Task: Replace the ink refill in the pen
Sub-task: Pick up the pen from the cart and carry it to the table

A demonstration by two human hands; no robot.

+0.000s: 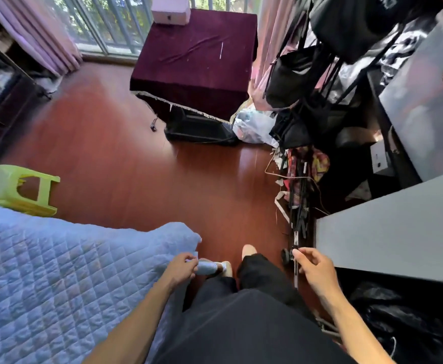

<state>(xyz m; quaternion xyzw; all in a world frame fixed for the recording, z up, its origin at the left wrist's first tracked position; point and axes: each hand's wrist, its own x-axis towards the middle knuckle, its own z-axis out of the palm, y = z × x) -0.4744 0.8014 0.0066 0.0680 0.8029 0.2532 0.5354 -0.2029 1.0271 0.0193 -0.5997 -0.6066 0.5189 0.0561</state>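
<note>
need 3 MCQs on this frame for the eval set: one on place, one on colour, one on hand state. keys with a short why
1. Where is the pale box?
A. on the floor
B. on the far corner of the maroon-covered table
C. on the quilt

2. What colour is the plastic stool?
A. yellow-green
B. red
C. black

3. What are the hands doing?
A. both lie flat and empty
B. both grip the stool
C. the right hand pinches a thin dark pen; the left hand pinches a small pale piece

Key:
1 B: the box sits on the maroon cloth, at the window end.
2 A: its seat and legs are yellow-green.
3 C: curled fingers close on each item, above the floor.
</note>
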